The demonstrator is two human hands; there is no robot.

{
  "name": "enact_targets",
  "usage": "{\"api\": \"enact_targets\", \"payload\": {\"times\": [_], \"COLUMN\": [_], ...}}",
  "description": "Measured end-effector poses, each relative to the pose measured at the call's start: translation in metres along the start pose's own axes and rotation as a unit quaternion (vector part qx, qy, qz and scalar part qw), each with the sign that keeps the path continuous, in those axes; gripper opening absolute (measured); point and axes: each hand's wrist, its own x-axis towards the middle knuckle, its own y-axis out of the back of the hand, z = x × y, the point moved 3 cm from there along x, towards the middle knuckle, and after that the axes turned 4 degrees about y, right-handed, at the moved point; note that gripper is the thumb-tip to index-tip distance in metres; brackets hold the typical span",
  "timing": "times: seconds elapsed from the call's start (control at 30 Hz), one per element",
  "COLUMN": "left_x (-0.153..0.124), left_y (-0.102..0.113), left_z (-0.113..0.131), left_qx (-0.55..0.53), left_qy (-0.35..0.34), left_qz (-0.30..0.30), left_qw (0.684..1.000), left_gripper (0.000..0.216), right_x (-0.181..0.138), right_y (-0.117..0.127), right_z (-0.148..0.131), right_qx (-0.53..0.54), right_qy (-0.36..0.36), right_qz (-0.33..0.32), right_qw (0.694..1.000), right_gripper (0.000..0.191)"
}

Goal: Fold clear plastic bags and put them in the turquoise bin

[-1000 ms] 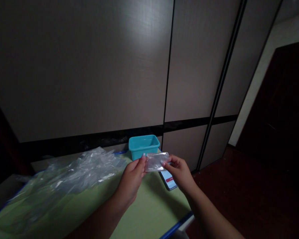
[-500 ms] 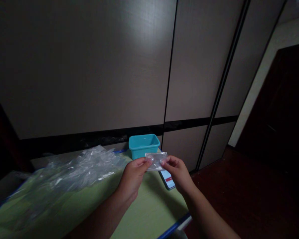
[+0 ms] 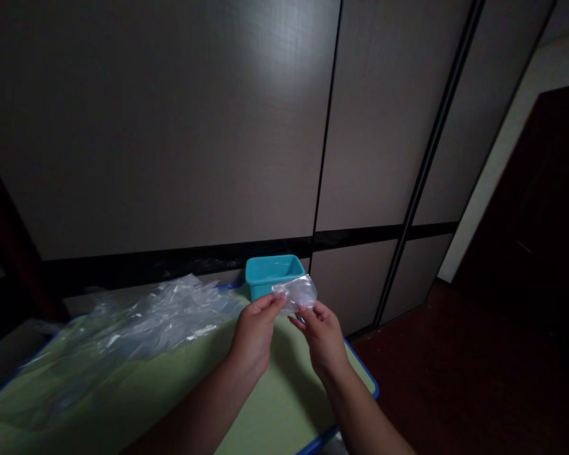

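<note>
Between my two hands is a small folded piece of clear plastic (image 3: 298, 292), perhaps a bag, held up in front of the turquoise bin (image 3: 271, 278). My left hand (image 3: 256, 325) pinches its left end between thumb and fingers. At the lower right edge, my right hand (image 3: 323, 335) grips it with thumb and fingers closed. A loose heap of clear plastic bags (image 3: 171, 316) lies on the table to the left of my hands. The phone is almost wholly hidden behind my right hand.
The light green table (image 3: 260, 417) has a blue rim and stands against a tall grey-brown wardrobe (image 3: 194, 139). To the right are a dark red floor (image 3: 427, 373) and a dark door (image 3: 540, 208).
My right hand has moved left and slightly down, closer to my left hand. The plastic has tilted and folded in, and the phone has become covered by my right hand.
</note>
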Motion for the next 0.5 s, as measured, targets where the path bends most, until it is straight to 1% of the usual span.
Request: {"api": "enact_targets", "payload": {"times": [0.1,0.2,0.37,0.5], "left_x": [0.0,-0.001,-0.006,-0.006], "left_y": [-0.003,-0.006,-0.009,-0.009], "left_z": [-0.002,-0.002,0.0,0.001], "left_qx": [-0.021,-0.041,-0.068,-0.075], "left_qy": [-0.004,-0.004,-0.003,-0.006], "left_qz": [0.014,0.02,0.025,0.029], "left_qw": [1.0,0.999,0.997,0.997], "left_gripper": [0.03,0.032,0.033,0.032], "right_x": [0.0,0.001,0.005,0.005], "right_y": [-0.006,-0.008,-0.013,-0.021], "right_z": [0.007,0.013,0.018,0.02], "right_qx": [0.019,0.035,0.081,0.109], "right_qy": [0.013,0.028,0.057,0.05], "right_qz": [0.029,0.044,0.039,0.028], "right_qw": [0.999,0.998,0.994,0.992], "right_gripper": [0.027,0.025,0.021,0.02]}}
